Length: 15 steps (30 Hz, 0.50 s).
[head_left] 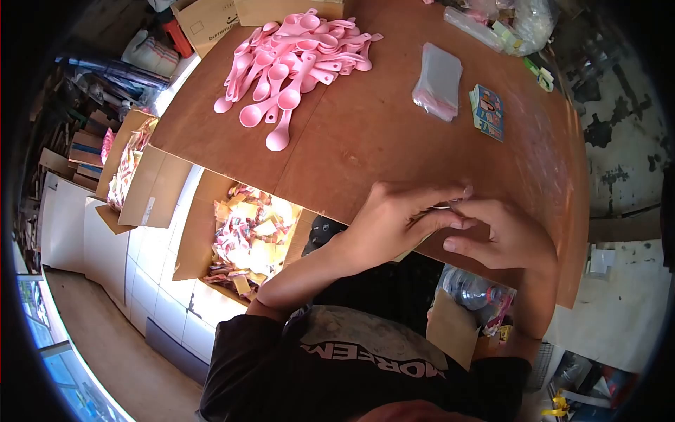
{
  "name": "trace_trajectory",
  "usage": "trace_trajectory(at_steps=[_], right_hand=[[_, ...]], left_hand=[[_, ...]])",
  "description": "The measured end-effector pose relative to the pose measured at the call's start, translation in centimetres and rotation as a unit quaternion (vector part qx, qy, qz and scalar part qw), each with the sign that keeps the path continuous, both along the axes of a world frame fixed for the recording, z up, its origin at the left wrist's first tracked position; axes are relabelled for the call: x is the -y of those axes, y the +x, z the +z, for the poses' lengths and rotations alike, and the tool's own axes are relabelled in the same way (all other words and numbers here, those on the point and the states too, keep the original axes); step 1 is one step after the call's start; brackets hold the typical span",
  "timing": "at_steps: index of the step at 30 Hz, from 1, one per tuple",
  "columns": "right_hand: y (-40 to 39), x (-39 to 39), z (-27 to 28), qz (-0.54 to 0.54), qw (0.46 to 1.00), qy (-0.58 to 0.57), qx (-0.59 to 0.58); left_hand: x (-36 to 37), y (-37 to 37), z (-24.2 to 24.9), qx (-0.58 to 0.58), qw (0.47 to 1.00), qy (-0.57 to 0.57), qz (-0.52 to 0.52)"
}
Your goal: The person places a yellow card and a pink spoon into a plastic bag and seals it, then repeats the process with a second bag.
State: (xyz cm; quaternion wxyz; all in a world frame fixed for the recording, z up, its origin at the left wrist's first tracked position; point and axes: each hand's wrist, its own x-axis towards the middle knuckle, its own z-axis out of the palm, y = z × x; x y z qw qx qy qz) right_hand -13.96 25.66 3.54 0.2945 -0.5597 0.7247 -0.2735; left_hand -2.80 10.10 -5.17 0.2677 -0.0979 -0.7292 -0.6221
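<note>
My left hand [394, 218] and my right hand [498, 232] meet at the near edge of the brown table [351, 148]. The fingertips of both come together around a small thing, too hidden to name. My left fingers are bent and pressed together; the right thumb is apart from its curled fingers. Beyond them lie a stack of clear plastic bags [437, 81] and a small stack of printed cards [486, 112]. A heap of pink measuring spoons [295, 63] covers the table's far left part.
An open carton of small wrapped packets [249, 239] stands below the table's left edge, with another filled carton [130, 169] farther left. Plastic wrapping [531, 28] and a green cutter [540, 75] lie at the far right. A box with a bottle [464, 288] sits below.
</note>
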Motion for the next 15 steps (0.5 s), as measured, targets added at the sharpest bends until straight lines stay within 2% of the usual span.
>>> trace_trajectory(at_steps=[1,3,5,6,7,9,11,13,14,15], right_hand=[[0.1,0.2,0.3,-0.025,0.996,0.083,0.017],[-0.2,0.7,-0.6,-0.011,0.998,0.063,-0.003],[-0.4,0.9,-1.4,-0.050,0.997,-0.010,-0.051],[-0.9,1.0,-1.6,-0.048,0.997,-0.012,-0.051],[-1.8,1.1,-1.8,-0.012,0.999,-0.037,-0.024],[-3.4,2.3,-1.7,0.026,0.997,-0.066,0.004],[-5.4,4.3,-0.6,-0.043,0.968,-0.030,0.246],[-8.6,7.9,-2.1,-0.106,0.980,-0.079,0.151],[-10.4,10.0,-4.1,-0.106,0.987,-0.106,0.061],[-12.3,12.1,-6.0,-0.105,0.985,-0.133,-0.033]], left_hand=[[0.0,-0.2,-0.2,-0.019,1.000,-0.021,-0.012],[0.4,-0.6,-0.6,-0.048,0.998,-0.050,-0.013],[0.4,-0.7,0.1,-0.074,0.995,-0.047,0.049],[0.5,-0.2,0.5,-0.014,0.997,-0.048,0.055],[0.8,0.1,0.3,-0.012,0.997,-0.050,0.057],[1.7,0.5,-0.3,0.134,0.990,0.032,0.000],[2.4,0.4,-1.5,0.115,0.993,0.010,0.030],[3.0,0.4,-2.1,0.068,0.993,-0.002,0.096],[3.1,0.8,-1.8,0.123,0.988,0.039,0.079],[3.3,0.8,-1.8,0.121,0.989,0.036,0.081]])
